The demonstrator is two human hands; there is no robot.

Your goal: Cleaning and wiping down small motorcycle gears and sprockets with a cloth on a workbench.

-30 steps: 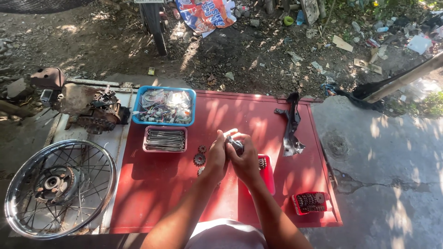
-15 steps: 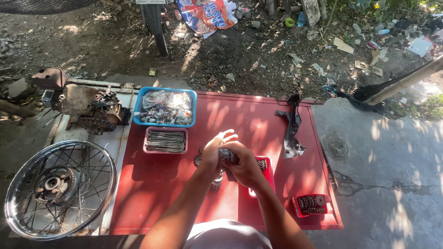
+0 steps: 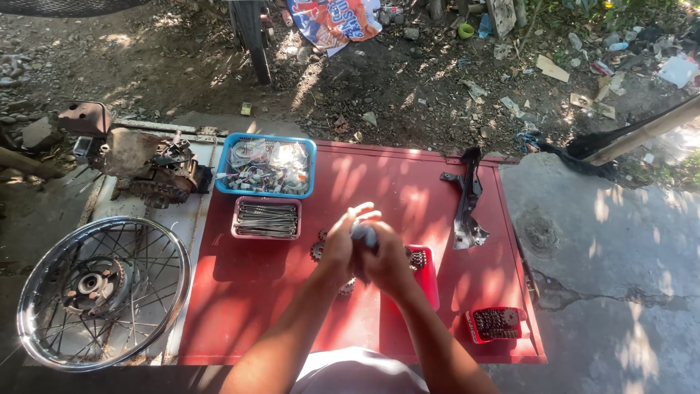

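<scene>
We note a red worktop (image 3: pixel 255 292) dappled with dark leaf shadow. On it sits a blue basket (image 3: pixel 266 165) holding white and mixed-colour wiring, and a pink tray (image 3: pixel 267 217) filled with silver-grey spokes. A smaller red tray (image 3: pixel 496 324) carries dark brown chain (rust-toned). The bracket (image 3: pixel 467 197) is black with a bare grey end. Beside the worktop, the wheel rim (image 3: pixel 102 292) is bright chrome. The engine block (image 3: pixel 149 171) is brown and grey. Between our hands (image 3: pixel 364 252) we see a grey part (image 3: pixel 363 233).
</scene>
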